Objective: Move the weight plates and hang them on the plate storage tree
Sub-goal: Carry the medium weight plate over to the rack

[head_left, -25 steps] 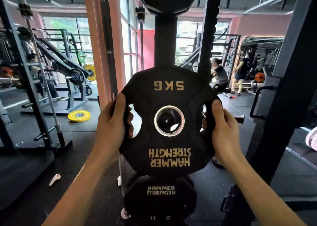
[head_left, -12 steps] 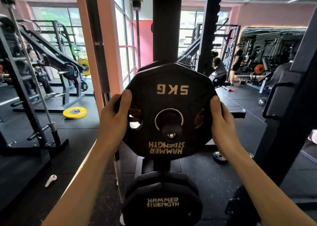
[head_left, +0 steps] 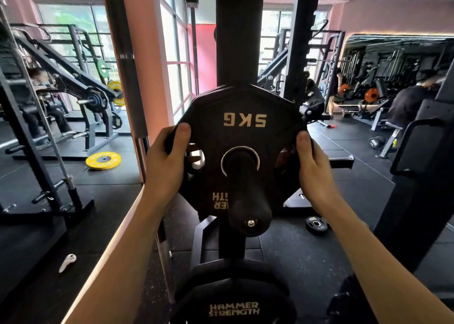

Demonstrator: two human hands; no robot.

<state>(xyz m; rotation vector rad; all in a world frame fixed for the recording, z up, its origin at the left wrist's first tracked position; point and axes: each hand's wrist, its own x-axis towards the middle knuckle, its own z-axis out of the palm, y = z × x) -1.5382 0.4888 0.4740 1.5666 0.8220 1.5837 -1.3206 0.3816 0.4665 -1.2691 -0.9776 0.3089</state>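
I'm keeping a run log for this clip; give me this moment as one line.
step: hanging 5 kg plate | peg: through plate's centre hole | left hand: grips left edge | right hand: grips right edge | not released

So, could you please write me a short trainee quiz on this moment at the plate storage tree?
1. True or false: the storage peg passes through the centre hole of the 5 KG plate.
2. What grips the plate's sides? A) left hand only B) left hand and right hand C) neither
3. Fill in: the loose plate on the floor at the left is ____ in colour.

Key: 1 true; 2 B; 3 yellow.
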